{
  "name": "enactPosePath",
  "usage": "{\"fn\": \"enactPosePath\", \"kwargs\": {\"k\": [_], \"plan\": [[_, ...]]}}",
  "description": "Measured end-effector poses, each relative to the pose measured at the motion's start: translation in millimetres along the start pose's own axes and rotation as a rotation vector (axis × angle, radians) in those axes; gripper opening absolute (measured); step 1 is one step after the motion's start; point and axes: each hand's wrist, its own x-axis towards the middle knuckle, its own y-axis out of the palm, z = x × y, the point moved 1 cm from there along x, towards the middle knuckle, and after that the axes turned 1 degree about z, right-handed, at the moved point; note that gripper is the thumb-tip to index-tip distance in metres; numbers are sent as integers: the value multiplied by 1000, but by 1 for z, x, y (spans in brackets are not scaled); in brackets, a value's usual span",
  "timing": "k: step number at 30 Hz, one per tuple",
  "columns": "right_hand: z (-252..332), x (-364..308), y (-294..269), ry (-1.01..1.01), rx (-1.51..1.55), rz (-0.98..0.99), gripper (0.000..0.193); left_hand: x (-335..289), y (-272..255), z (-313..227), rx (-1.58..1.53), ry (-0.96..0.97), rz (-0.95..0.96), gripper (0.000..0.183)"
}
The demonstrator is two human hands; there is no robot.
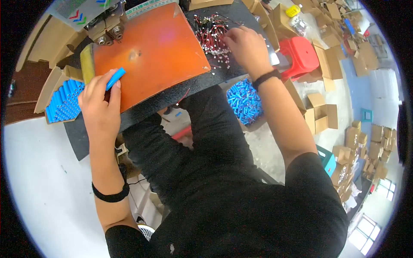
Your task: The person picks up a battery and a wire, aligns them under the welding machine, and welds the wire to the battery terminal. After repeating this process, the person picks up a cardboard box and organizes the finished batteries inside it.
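Note:
My left hand is closed round a blue cylindrical battery cell, holding it tilted over the orange board on the black worktop. One end of the cell sticks out past my fingers. At the far side of the worktop, my right hand reaches into a pile of red and black wire leads with small white connectors. Its thumb and index finger are bent together at the edge of the pile. Whatever is between those fingertips is too small to make out.
A carton of blue cells stands left of the board, beside a machine with metal knobs. Below the worktop's right edge sits a box of many blue cells. A red stool and open cartons are at the right.

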Motion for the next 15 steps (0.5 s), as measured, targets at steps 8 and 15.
{"fn": "enactPosePath", "kwargs": {"k": [8, 15], "plan": [[-6, 8, -4, -92, -58, 11, 21, -1, 4, 0, -14, 15, -71, 21], [1, 27, -77, 23, -86, 78, 21, 0, 1, 2, -75, 11, -107, 23]]}}
